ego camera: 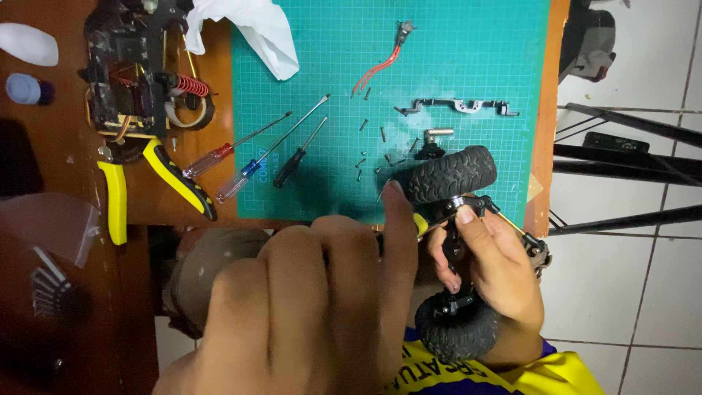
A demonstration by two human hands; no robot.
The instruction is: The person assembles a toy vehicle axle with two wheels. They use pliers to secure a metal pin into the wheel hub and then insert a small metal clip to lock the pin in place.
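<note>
My right hand (pixel 501 271) grips a small black model-car axle assembly by its middle bar (pixel 455 252). One knobby black tyre (pixel 453 174) sits at its far end over the green cutting mat (pixel 453 58), and the other tyre (pixel 455 333) sits near my body. My left hand (pixel 307 307) is close to the camera, fingers curled, index finger stretched out with its tip against the far tyre. A bit of yellow (pixel 420 223) shows beside that finger; I cannot tell whether the hand holds it.
On the mat lie three screwdrivers with red (pixel 208 161), blue (pixel 240 181) and black (pixel 289 168) handles, several loose screws (pixel 373 157), a metal link bar (pixel 461 107) and a red wire (pixel 380 67). A car chassis (pixel 131 66), yellow-handled pliers (pixel 175 179) and white cloth (pixel 256 29) are at the left.
</note>
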